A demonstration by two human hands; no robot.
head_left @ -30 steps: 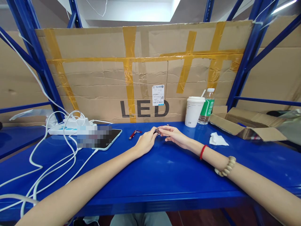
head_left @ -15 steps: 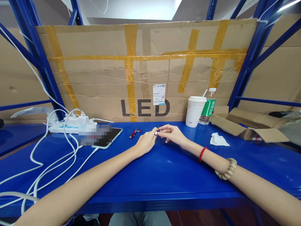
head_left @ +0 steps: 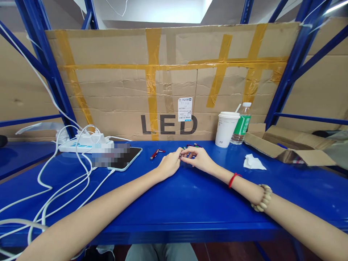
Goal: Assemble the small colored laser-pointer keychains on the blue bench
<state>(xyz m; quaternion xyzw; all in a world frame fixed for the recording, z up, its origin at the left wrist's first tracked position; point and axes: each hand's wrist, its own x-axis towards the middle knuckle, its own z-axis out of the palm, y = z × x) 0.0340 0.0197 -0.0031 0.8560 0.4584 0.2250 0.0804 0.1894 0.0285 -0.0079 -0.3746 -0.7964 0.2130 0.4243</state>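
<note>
My left hand (head_left: 170, 165) is closed above the blue tabletop (head_left: 176, 203), its fingertips hidden behind the back of the hand. Touching it from the right is my right hand (head_left: 199, 158), with thumb and finger pinched together at a small dark, shiny piece (head_left: 180, 156). What kind of piece it is, I cannot make out. Just beyond my fingers lie several small coloured items (head_left: 196, 145), partly covered by my right hand. To the left of my left hand rests a small red, shiny stick-like object (head_left: 154, 155) with a thinner red part at an angle to it.
A phone (head_left: 127, 159) and a white power strip (head_left: 81, 146) with tangled white cables (head_left: 88, 174) occupy the left. On the right stand a paper cup (head_left: 226, 130) and a water bottle (head_left: 241, 125), near a crumpled tissue (head_left: 254, 162) and an open cardboard box (head_left: 288, 145). Taped cardboard (head_left: 122, 90) closes the back.
My right hand has dipped and turned slightly, its fingers more curled against my left hand. More of the small coloured items behind it now show. The view has shifted a little.
</note>
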